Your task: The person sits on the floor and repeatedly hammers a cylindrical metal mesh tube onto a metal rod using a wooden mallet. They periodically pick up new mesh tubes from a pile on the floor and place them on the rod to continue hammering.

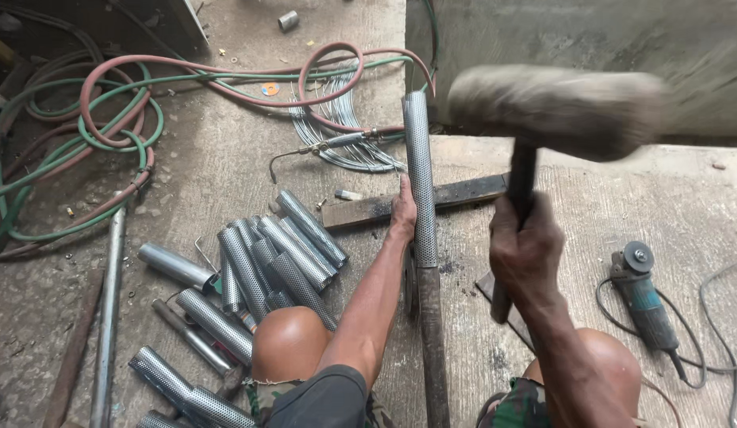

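Observation:
My right hand [525,247] grips the dark handle of a large mallet [555,109], whose blurred head is raised above the floor. My left hand [403,208] holds a long perforated metal tube [419,170] that is slipped over a dark bar [433,349] lying between my knees. The tube lies across a flat dark steel strip [368,210]. The mallet head hangs to the right of the tube's far end.
A pile of several short perforated tubes [267,261] lies left of my left knee. Red and green hoses [107,111] coil at top left, with a torch [325,147] and wire coil [345,119]. An angle grinder [642,297] lies at right. A long pipe [108,309] rests at left.

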